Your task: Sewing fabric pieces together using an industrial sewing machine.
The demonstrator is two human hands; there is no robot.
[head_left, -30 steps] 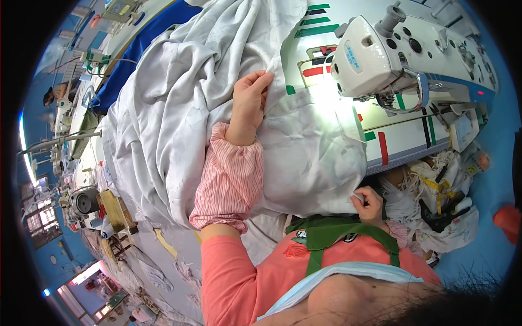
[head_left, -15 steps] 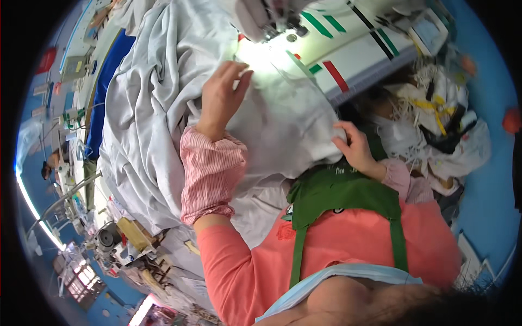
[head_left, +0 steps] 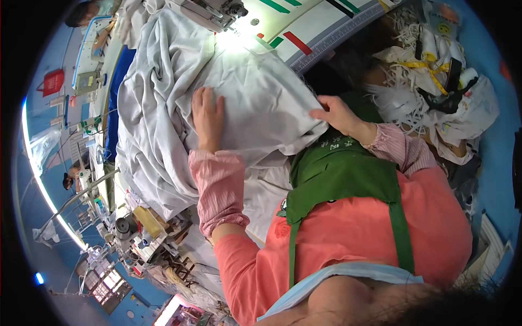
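A large sheet of pale grey fabric [head_left: 163, 98] is heaped over the sewing table and hangs down toward my lap. My left hand [head_left: 206, 117] lies flat on it, fingers together, pressing the cloth. The fabric's near edge is pinched between the fingers of my right hand [head_left: 337, 114], just above my green apron [head_left: 337, 174]. A white sewing machine [head_left: 209, 11] sits at the top edge, its lamp lighting the cloth beneath it.
The white table top [head_left: 321, 24] has green, red and black stripes. A pile of white scraps and yellow tape [head_left: 435, 70] lies at the right. A cluttered workbench [head_left: 141, 233] stands at the lower left. Other people [head_left: 81, 11] work at the far left.
The view has tilted down, so the sewing machine has slid to the top edge. My left hand has drawn back along the fabric toward me, and my right hand has risen along the edge.
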